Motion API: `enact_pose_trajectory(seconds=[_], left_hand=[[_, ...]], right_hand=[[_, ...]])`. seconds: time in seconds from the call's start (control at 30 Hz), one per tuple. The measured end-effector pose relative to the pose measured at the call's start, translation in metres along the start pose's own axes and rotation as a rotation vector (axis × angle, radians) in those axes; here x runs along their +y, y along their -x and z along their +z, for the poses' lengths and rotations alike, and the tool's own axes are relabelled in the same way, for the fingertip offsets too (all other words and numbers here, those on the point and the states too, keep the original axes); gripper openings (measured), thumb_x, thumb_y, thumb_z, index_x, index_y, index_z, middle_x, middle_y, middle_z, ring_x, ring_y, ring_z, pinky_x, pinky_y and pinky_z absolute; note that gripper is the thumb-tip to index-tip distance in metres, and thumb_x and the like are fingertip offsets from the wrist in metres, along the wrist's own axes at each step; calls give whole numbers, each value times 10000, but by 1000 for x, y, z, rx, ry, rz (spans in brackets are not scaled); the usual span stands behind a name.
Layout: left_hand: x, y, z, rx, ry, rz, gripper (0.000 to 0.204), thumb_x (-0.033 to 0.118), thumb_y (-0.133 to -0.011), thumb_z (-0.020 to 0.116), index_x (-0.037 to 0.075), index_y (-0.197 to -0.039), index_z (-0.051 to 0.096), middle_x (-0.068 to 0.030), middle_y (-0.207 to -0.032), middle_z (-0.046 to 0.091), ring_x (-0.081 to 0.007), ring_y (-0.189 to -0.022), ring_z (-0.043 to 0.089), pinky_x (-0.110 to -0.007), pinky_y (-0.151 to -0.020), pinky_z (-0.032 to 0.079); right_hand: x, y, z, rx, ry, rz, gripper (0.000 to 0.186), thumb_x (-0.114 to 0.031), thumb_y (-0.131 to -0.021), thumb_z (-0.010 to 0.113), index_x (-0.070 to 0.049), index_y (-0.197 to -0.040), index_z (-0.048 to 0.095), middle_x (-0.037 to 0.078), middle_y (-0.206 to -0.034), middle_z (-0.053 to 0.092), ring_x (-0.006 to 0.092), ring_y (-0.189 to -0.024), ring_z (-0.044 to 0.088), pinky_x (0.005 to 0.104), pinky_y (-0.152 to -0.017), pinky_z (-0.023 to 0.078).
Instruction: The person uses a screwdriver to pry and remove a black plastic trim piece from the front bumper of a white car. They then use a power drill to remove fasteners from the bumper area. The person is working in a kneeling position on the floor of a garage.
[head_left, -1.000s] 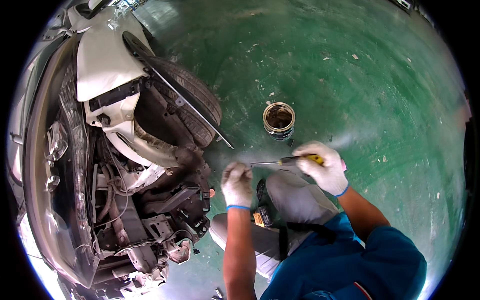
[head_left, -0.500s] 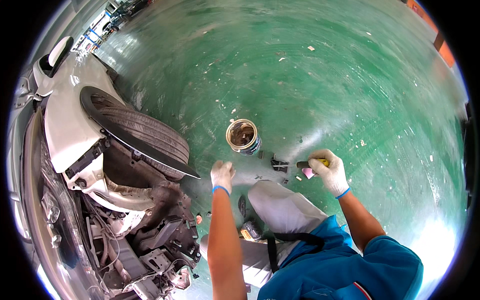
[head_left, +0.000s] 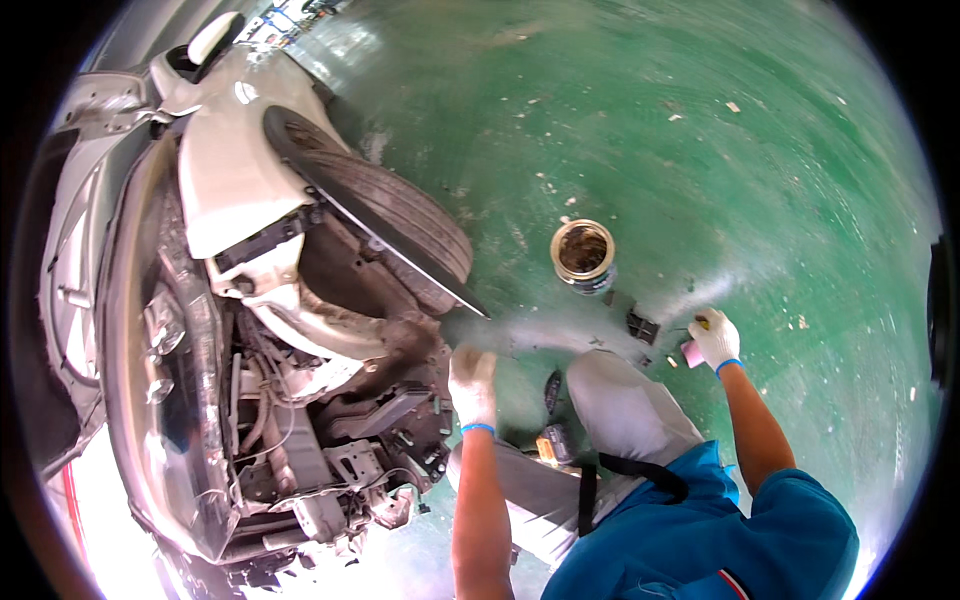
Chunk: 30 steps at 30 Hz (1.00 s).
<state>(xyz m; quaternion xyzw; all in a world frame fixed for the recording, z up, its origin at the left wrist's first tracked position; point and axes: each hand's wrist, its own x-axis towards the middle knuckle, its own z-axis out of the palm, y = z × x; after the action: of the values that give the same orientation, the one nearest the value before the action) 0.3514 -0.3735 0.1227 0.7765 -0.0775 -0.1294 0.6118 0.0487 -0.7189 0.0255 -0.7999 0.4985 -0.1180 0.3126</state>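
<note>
My right hand [head_left: 717, 340], in a white knit glove with blue cuff, grips a yellow-handled screwdriver [head_left: 703, 324] low over the floor, beside a pink object [head_left: 690, 355] and near a black part [head_left: 641, 325]. My left hand [head_left: 472, 385], gloved alike, is beside the car's exposed front end [head_left: 330, 460], by the tip of a long dark trim strip [head_left: 420, 260]; its fingers are blurred. An open tin [head_left: 581, 249] with brown contents stands on the floor beyond my knee.
A white car with stripped front, headlamp [head_left: 165, 330] and tyre [head_left: 425, 225] fills the left. A yellow-and-black object [head_left: 553, 447] and a dark item [head_left: 551, 392] lie by my bent knees [head_left: 620, 410]. Debris dots the green floor [head_left: 760, 190].
My right hand has moved rightward with the screwdriver, down toward the pink object. My left hand has parted from the screwdriver's tip and stays by the car. The view has also shifted.
</note>
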Motion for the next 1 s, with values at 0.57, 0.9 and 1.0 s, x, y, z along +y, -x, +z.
enact_pose_trajectory(seconds=[0.57,0.9,1.0], left_hand=[[301,-68,-95,797,-1187,1103,440,109,-855,658,-14,-1277,642,-238,-1267,655,-405,-1135,649,-477,-1000,517],[308,-86,-123,759,-1384,1168,514,111,-839,703,26,-1336,603,-227,-1311,641,-401,-1161,651,-471,-993,527],[309,-91,-116,840,-1429,1157,498,104,-830,695,44,-1316,602,-218,-1236,660,-391,-1093,662,-469,-959,532]], right_hand=[[-271,44,-86,-523,-1309,-439,436,-33,-922,706,-30,-1344,596,89,-1207,630,156,-915,675,300,-806,598],[-289,85,-49,-758,-1242,-401,427,9,-906,724,-15,-1319,619,87,-1180,653,128,-936,661,285,-793,578],[-277,84,-44,-825,-1294,-232,443,58,-900,705,-20,-1327,616,84,-1178,631,140,-962,663,304,-798,590]])
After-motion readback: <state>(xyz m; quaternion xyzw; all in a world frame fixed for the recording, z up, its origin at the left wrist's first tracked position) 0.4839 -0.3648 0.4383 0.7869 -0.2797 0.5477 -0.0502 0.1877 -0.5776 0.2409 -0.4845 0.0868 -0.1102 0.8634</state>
